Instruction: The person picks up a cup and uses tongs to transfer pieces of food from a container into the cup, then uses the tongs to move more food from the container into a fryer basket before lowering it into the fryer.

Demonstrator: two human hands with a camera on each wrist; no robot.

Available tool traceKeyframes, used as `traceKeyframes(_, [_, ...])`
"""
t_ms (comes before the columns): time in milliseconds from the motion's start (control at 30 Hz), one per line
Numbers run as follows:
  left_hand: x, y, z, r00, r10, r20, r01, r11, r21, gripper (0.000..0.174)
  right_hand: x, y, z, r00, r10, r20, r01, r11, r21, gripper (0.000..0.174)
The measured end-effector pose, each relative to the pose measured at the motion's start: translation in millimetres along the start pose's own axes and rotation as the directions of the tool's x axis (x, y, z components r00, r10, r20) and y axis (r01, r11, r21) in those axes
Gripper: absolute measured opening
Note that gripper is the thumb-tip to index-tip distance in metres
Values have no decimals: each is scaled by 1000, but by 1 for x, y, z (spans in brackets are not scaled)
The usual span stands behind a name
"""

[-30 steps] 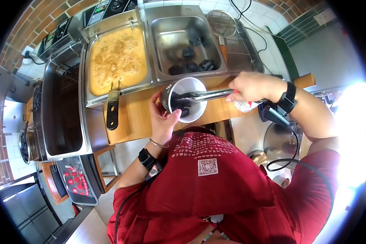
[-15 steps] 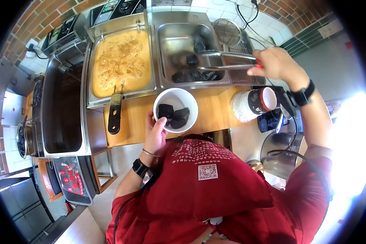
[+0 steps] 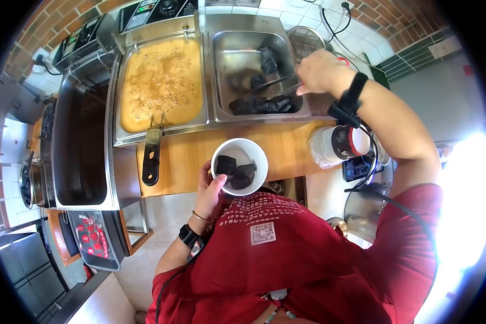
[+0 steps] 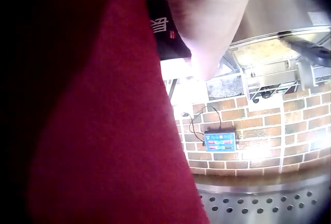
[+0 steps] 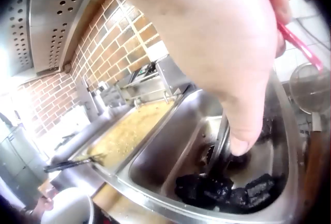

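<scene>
The right hand (image 3: 318, 73) reaches over the steel tray (image 3: 237, 48), its fingers curled round a pair of metal tongs (image 3: 278, 87) whose tips point down into the tray among the dark fried pieces (image 3: 262, 104) lying along the tray's near wall. Whether the tongs grip a piece cannot be told. In front of the tray, over the near edge of the wooden counter (image 3: 286, 146), the left hand (image 3: 209, 186) holds a white bowl (image 3: 243, 146) from below, thumb on its rim. A few dark pieces (image 3: 235, 168) lie inside the bowl. Just left of the tray is a fryer vat (image 3: 162, 81) of foaming oil. Right of the tray, on the counter, lies a stack of paper cups (image 3: 337, 143).
</scene>
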State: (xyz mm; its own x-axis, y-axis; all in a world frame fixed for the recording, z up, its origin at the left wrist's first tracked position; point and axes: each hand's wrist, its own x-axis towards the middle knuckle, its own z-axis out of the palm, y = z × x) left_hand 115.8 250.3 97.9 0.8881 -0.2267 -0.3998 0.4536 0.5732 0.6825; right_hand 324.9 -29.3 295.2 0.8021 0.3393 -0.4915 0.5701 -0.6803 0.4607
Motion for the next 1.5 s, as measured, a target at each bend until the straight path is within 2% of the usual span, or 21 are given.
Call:
traceKeyframes(67, [-1, 3, 1, 1000, -5, 13, 5, 1000, -23, 58, 5, -9, 4, 1000, -18, 14, 18, 1000, 16, 44])
traceKeyframes(100, [-1, 5, 4, 1000, -5, 16, 6, 1000, -24, 58, 2, -19, -1, 999, -4, 52, 4, 1000, -2, 31])
traceKeyframes(200, [-3, 8, 7, 999, -17, 31, 17, 1000, -14, 58, 4, -43, 12, 993, 64, 103, -75, 991, 110, 20])
traceKeyframes(367, [-1, 6, 7, 996, -30, 80, 29, 999, 17, 58, 5, -55, 25, 980, 102, 172, -130, 979, 158, 23])
traceKeyframes(433, [-2, 8, 8, 993, -65, 97, 59, 996, 63, 57, 12, -52, 50, 980, 172, 96, -193, 933, 305, 24])
traceKeyframes(500, [-1, 11, 13, 991, -80, 109, 69, 992, 104, 57, 20, -49, 61, 969, 227, 93, -245, 884, 399, 26])
traceKeyframes(600, [-5, 15, 17, 984, -40, 174, 30, 998, 59, 54, 12, -45, 67, 964, 256, 78, -262, 848, 461, 32])
traceKeyframes(667, [-1, 14, 17, 972, 34, 233, -7, 993, -117, 49, -2, -40, 69, 961, 275, 31, -253, 828, 500, 38])
traceKeyframes(800, [3, 32, 25, 983, 5, 185, 23, 989, -148, 43, -56, -30, 54, 940, 340, -4, -281, 781, 558, 39])
traceKeyframes(867, [7, 39, 34, 993, 10, 120, 9, 988, -155, 39, -82, -27, 55, 909, 387, -151, -246, 795, 554, 39])
traceKeyframes(967, [13, 47, 42, 995, 11, 97, 3, 991, -137, 40, -125, -28, 44, 865, 399, -304, -188, 819, 542, 38])
traceKeyframes(1133, [21, 50, 56, 997, 46, 64, -39, 993, -115, 44, -185, -45, 10, 907, 307, -289, -128, 853, 505, 37])
traceKeyframes(1267, [25, 44, 61, 994, 49, 102, -38, 994, -103, 50, -191, -64, 14, 926, 206, -316, -46, 892, 449, 33])
traceKeyframes(1300, [27, 43, 61, 991, 49, 123, -40, 996, -76, 50, -188, -67, 20, 928, 184, -324, -29, 902, 431, 39])
traceKeyframes(1400, [31, 34, 58, 987, 78, 140, -71, 996, -54, 52, -194, -69, 22, 906, 203, -371, -22, 899, 437, 41])
traceKeyframes(1433, [31, 34, 59, 987, 66, 144, -60, 997, -49, 52, -198, -69, 19, 930, 243, -275, -99, 888, 449, 43])
traceKeyframes(1500, [31, 36, 62, 992, 66, 107, -62, 997, -45, 50, -208, -66, 18, 925, 265, -274, -114, 878, 465, 44])
